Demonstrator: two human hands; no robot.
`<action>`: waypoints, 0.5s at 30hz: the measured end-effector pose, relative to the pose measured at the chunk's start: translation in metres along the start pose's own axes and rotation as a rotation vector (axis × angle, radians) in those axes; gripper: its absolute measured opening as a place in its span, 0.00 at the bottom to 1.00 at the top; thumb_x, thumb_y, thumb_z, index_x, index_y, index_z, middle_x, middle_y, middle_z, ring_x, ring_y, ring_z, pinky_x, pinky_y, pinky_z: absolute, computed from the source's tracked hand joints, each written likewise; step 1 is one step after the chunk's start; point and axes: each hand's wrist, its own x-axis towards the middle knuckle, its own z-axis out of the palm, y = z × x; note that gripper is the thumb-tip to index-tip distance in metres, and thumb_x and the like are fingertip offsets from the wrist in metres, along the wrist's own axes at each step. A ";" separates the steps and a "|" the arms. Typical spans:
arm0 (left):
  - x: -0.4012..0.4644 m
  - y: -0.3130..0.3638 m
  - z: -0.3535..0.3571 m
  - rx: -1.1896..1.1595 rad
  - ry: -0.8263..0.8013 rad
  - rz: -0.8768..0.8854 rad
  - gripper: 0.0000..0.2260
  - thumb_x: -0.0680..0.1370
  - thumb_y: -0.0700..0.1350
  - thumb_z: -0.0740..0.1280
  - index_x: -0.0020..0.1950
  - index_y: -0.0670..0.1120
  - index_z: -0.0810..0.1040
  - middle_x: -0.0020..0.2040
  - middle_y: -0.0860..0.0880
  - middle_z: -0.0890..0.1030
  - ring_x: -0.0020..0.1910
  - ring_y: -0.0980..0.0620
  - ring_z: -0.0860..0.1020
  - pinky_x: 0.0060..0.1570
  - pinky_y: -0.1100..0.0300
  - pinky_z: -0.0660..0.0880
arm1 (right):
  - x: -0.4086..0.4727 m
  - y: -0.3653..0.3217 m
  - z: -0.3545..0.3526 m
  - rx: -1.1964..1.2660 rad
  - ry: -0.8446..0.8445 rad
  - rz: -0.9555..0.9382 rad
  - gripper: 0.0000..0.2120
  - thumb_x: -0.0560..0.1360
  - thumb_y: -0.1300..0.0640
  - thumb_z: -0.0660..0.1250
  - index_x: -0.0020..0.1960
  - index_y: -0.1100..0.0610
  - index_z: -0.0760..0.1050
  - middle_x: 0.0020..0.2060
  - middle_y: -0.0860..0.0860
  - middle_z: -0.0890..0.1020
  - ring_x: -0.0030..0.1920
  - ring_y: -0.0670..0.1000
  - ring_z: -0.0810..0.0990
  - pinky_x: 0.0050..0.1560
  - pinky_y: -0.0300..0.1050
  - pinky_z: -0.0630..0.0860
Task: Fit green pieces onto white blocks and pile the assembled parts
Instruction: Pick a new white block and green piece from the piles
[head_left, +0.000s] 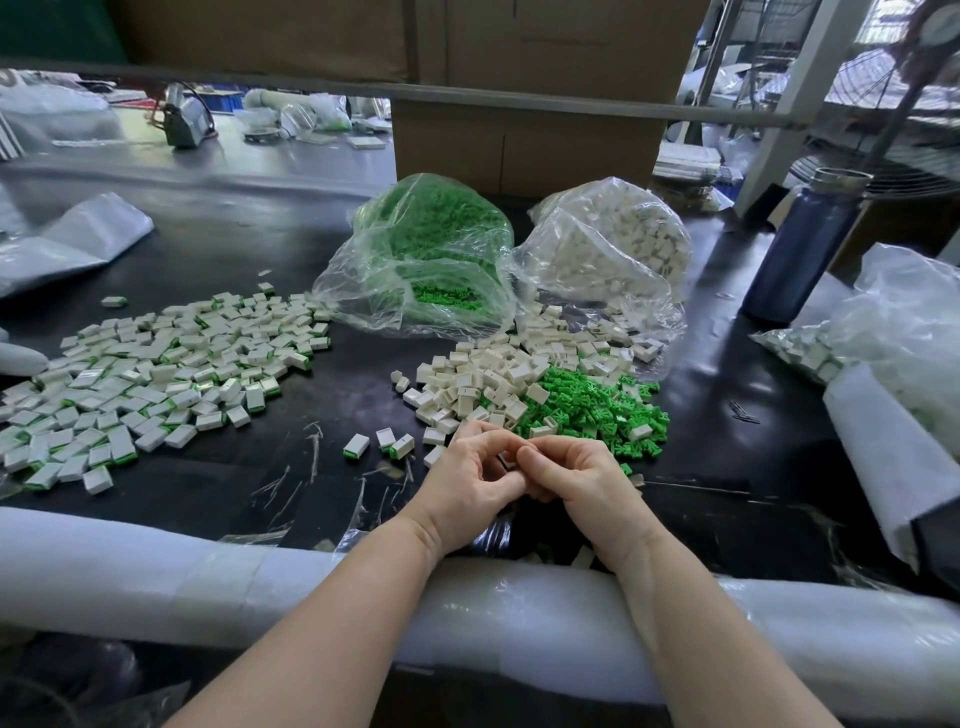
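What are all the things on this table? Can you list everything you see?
assembled parts: too many to count, white with green ends, spread in a pile on the left of the table
loose white blocks: many, white, heaped in the middle
loose green pieces: many, green, heaped just right of the white blocks
bag of green pieces: one, clear plastic, behind the heaps
bag of white blocks: one, clear plastic, right of the green bag
bottle: one, dark blue, far right
cardboard box: one, brown, behind the bags
foam padding: one long white roll along the near edge
table: one, black
left hand: fingers curled round a small white part
right hand: fingers curled, meeting the left hand
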 end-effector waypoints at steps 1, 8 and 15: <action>0.000 0.000 0.000 0.013 -0.002 0.006 0.08 0.73 0.33 0.67 0.46 0.45 0.80 0.48 0.50 0.70 0.35 0.58 0.70 0.42 0.73 0.68 | 0.000 0.000 0.000 0.001 0.001 -0.001 0.08 0.75 0.64 0.65 0.41 0.58 0.81 0.26 0.47 0.75 0.28 0.42 0.70 0.31 0.33 0.68; 0.000 -0.002 0.001 0.103 -0.051 0.049 0.07 0.74 0.35 0.66 0.47 0.46 0.78 0.48 0.50 0.70 0.37 0.57 0.70 0.47 0.68 0.72 | 0.001 0.003 -0.002 -0.009 0.026 -0.001 0.08 0.75 0.65 0.65 0.40 0.61 0.81 0.26 0.51 0.73 0.27 0.43 0.68 0.30 0.33 0.66; 0.001 -0.004 0.002 0.150 -0.076 0.067 0.05 0.75 0.36 0.66 0.49 0.43 0.77 0.45 0.53 0.68 0.39 0.56 0.69 0.48 0.64 0.72 | 0.001 0.004 -0.001 -0.026 0.032 0.011 0.07 0.75 0.65 0.65 0.41 0.64 0.80 0.33 0.59 0.73 0.29 0.47 0.67 0.31 0.36 0.64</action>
